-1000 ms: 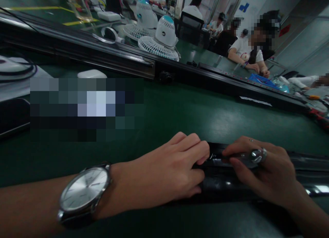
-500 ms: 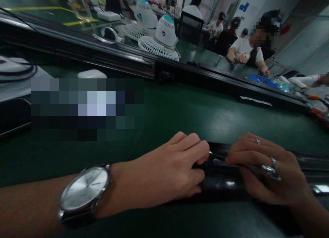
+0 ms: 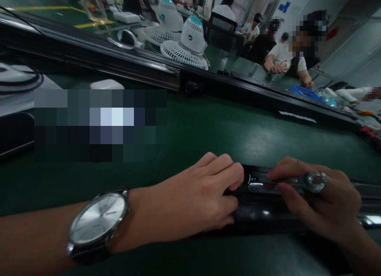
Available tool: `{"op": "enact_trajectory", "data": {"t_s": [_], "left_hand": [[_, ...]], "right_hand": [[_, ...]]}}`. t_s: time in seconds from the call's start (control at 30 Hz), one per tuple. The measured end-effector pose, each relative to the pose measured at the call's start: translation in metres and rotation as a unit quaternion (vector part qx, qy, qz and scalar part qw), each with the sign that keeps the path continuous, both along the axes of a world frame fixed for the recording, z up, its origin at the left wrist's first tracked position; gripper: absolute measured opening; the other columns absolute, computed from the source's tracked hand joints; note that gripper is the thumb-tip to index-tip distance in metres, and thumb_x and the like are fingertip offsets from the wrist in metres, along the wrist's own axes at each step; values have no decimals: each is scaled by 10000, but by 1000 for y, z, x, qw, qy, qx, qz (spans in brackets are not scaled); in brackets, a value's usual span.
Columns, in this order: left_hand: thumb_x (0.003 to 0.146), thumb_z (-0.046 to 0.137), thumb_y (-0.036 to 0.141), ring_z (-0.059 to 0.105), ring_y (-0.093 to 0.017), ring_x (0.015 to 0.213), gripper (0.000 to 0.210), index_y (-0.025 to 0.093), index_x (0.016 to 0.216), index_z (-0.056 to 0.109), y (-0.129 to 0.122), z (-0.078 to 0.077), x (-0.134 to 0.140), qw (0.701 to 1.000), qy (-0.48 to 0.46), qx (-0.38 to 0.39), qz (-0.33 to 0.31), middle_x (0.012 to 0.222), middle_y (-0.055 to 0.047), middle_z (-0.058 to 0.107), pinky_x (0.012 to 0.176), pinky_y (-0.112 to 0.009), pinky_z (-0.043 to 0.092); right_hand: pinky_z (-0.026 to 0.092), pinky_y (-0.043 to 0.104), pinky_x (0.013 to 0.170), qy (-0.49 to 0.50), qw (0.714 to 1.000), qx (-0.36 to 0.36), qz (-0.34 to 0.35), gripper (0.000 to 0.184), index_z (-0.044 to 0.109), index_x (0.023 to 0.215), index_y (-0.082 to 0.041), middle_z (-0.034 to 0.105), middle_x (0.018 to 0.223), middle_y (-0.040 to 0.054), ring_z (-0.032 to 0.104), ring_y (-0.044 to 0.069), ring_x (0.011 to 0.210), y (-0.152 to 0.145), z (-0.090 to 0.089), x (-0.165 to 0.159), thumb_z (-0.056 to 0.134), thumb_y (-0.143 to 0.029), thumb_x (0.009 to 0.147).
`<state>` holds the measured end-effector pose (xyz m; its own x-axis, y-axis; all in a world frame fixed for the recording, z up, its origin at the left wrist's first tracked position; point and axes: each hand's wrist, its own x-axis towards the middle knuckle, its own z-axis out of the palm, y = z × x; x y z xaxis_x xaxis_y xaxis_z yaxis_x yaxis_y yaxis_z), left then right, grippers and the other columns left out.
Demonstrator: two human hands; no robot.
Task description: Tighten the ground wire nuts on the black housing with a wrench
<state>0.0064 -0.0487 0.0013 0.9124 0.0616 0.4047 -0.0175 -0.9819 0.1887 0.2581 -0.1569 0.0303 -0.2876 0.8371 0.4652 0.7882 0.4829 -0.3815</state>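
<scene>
A long black metal profile with a glossy rounded side lies on the green table. My left hand, with a watch at its wrist, is closed over the profile's left part. Its curled fingertips hide whatever is between them. In my right hand is a shiny metal wrench, pinched between thumb and forefinger. The wrench's round ring end shows against the fingers, and its shank points left along the profile to beside my left fingertips. What its far end touches is hidden.
A black rail runs across the table behind my hands. Beyond it stand two white fans, a blue tray and seated co-workers. At left lie a dark phone-like slab, a white case and cables.
My right hand has turned and its fingers have shifted, so more of the wrench's shank and ring end shows. My left hand has stayed almost still.
</scene>
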Motion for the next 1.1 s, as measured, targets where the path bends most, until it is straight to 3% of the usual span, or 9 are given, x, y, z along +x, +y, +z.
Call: {"op": "enact_trajectory", "data": {"t_s": [0.23, 0.43, 0.6, 0.87, 1.1], "left_hand": [[932, 725, 328, 489, -230, 1034, 188, 183, 821, 678, 1, 0, 1, 1000, 2, 2, -2, 1105, -69, 585, 809, -374, 384], [931, 728, 323, 482, -231, 1025, 174, 186, 834, 680, 1, 1, 1, 1000, -1, 1, -4, 1116, -70, 589, 795, -373, 375], [947, 707, 321, 478, -229, 1002, 188, 188, 819, 673, 0, 2, 0, 1000, 0, -3, -1, 1079, -68, 594, 772, -366, 367], [925, 737, 303, 483, -224, 1031, 156, 187, 836, 684, 0, 2, 0, 1000, -3, -5, 3, 1123, -67, 596, 795, -359, 376], [944, 712, 302, 484, -219, 1014, 164, 180, 836, 689, -1, 3, 0, 1000, 0, -5, 5, 1111, -74, 592, 792, -359, 382]], "right_hand": [[519, 266, 597, -6, 1000, 3, 16, 150, 682, 1036, -179, 751, 871, 33, 699, 129, 706, 3, 1, -5, 619, -101, 924], [537, 322, 652, 4, 997, -27, 75, 186, 680, 1042, -144, 726, 860, 54, 670, 158, 751, 9, 0, -5, 603, -63, 893], [560, 392, 703, 0, 989, 42, 142, 273, 675, 1038, -128, 726, 868, 72, 677, 195, 789, 9, 2, 0, 580, 6, 819], [540, 298, 603, 17, 1000, 6, 25, 167, 683, 1048, -181, 731, 849, 29, 704, 158, 731, 4, 2, 0, 617, -99, 918], [540, 275, 559, -1, 1000, 9, 4, 132, 678, 1034, -222, 751, 820, 5, 717, 152, 667, 2, 3, -4, 650, -154, 924]]}}
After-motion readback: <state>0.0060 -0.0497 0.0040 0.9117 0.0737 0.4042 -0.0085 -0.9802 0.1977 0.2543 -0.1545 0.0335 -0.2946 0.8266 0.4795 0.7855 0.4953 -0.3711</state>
